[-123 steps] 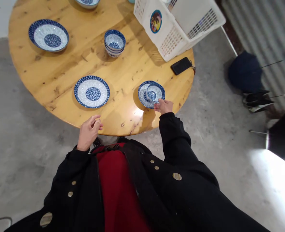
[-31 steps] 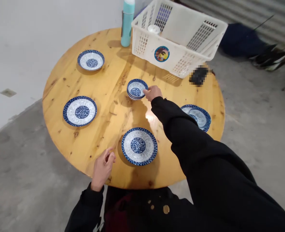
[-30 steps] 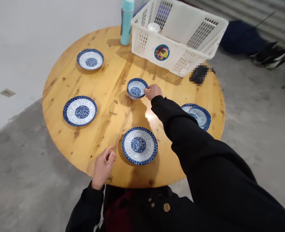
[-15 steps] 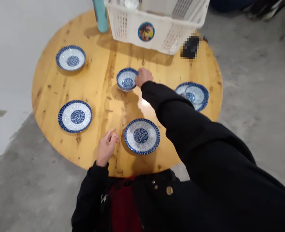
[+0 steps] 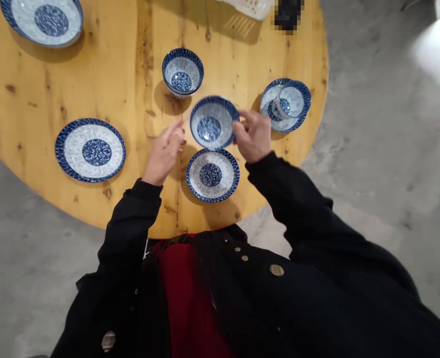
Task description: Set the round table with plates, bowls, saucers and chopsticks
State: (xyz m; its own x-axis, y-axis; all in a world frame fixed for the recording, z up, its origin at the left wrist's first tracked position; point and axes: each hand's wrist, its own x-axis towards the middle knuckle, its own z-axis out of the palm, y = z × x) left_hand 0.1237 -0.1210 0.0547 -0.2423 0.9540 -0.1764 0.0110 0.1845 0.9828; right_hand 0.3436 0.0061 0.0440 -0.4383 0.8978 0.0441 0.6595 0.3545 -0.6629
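My right hand (image 5: 254,135) grips the rim of a blue-and-white bowl (image 5: 213,122) and holds it in the air just above a blue-and-white plate (image 5: 212,175) near the table's front edge. My left hand (image 5: 165,151) hovers at the bowl's left side with loosely curled fingers, holding nothing. Another bowl (image 5: 183,72) stands further back on the round wooden table (image 5: 137,114). At the right, a bowl (image 5: 293,99) rests on its own plate.
A plate (image 5: 90,149) lies to the left and another plate (image 5: 43,20) at the far left. A dark phone (image 5: 288,12) and the bottom edge of a white basket (image 5: 247,6) sit at the table's far side. Concrete floor surrounds the table.
My right hand has lifted a bowl off the stack in the middle of the table and carried it back over the near plate. My left hand has risen towards it.
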